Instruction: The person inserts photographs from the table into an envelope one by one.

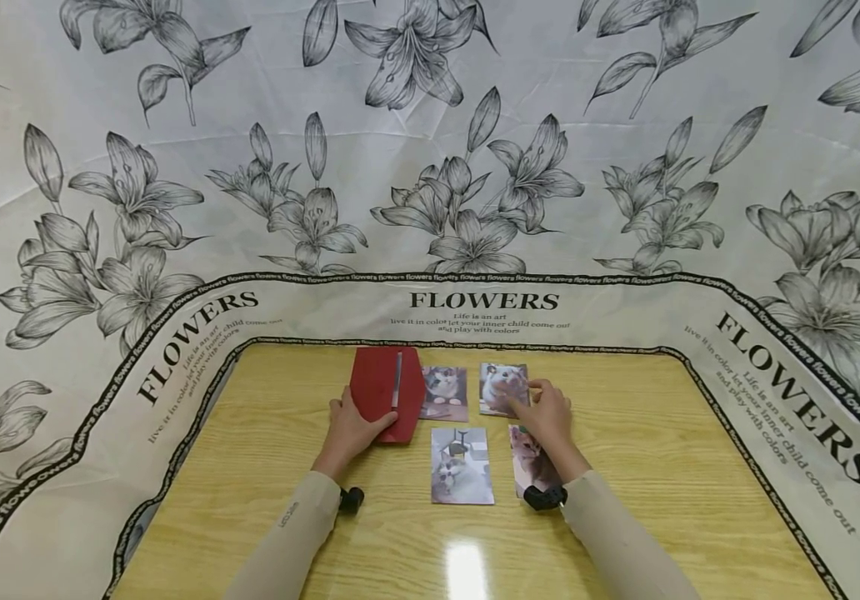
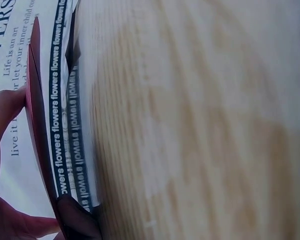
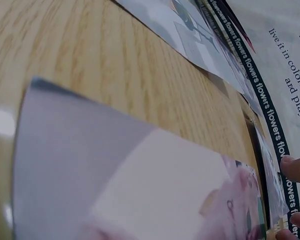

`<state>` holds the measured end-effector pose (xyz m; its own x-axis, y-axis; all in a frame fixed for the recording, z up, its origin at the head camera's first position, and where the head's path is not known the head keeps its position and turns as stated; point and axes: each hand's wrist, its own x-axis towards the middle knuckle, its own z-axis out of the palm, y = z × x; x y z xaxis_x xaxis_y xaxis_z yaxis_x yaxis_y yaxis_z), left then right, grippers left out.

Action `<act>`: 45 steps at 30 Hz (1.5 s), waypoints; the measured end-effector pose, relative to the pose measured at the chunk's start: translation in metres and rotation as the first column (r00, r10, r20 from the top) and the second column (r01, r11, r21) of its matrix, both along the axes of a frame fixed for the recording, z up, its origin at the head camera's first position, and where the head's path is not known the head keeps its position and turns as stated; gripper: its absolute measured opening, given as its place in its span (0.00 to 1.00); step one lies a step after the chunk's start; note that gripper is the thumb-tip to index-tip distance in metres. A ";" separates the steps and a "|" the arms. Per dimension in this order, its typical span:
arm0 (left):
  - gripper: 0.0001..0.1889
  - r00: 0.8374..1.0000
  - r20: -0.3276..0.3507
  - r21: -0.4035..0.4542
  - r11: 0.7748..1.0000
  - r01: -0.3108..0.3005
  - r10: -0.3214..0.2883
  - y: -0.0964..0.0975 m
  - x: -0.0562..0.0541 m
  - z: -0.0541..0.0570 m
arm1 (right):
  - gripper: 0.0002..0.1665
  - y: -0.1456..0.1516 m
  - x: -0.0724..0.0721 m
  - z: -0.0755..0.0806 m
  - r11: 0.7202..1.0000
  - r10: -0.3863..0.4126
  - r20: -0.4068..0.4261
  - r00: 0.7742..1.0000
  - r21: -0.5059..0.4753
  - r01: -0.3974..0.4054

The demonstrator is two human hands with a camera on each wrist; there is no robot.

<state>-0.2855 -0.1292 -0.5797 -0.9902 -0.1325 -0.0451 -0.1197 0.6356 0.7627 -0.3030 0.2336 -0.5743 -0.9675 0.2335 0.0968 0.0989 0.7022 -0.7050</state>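
Observation:
A red envelope (image 1: 377, 383) with a pale strip in its slot is held by my left hand (image 1: 349, 432), thumb across its front; in the left wrist view the envelope (image 2: 36, 110) stands edge-on above the table. My right hand (image 1: 552, 421) pinches the right side of a photo card (image 1: 501, 387) showing a pale, furry animal. Left of that card lies a cat photo (image 1: 447, 383), partly covered by the envelope. Nearer me are a white-cat photo (image 1: 463, 475) and another cat photo (image 1: 526, 462), the latter partly hidden under my right wrist.
Everything is on a wood-grain table (image 1: 400, 542). A white floral cloth (image 1: 475, 312) printed with "FLOWERS" rises behind and along both sides. Each wrist wears a black camera band (image 1: 545, 498).

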 end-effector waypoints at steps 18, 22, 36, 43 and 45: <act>0.62 1.000 -0.005 0.012 1.000 0.003 -0.003 -0.001 0.000 -0.002 | 0.60 -0.002 0.006 -0.008 0.991 0.014 0.087 0.996 0.132 -0.026; 0.61 1.000 -0.007 0.016 1.000 0.000 0.001 0.000 0.001 -0.001 | 0.58 -0.003 0.008 -0.007 0.988 0.017 0.076 0.997 0.153 -0.029; 0.61 1.000 -0.012 0.007 1.000 -0.003 0.003 0.001 0.002 0.001 | 0.51 -0.005 0.006 -0.003 0.992 0.001 0.110 0.994 0.124 -0.015; 0.61 1.000 -0.008 0.017 1.000 -0.002 0.003 0.002 0.004 0.003 | 0.49 -0.007 0.005 -0.005 0.994 -0.016 0.112 0.994 0.113 0.003; 0.61 1.000 -0.003 0.015 1.000 -0.002 0.002 0.002 0.005 0.003 | 0.48 -0.008 0.006 -0.005 0.994 -0.019 0.109 0.994 0.106 0.007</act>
<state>-0.2810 -0.1271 -0.5763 -0.9900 -0.1342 -0.0440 -0.1189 0.6234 0.7728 -0.2974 0.2259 -0.5789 -0.9706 0.2403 0.0154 0.1810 0.7702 -0.6115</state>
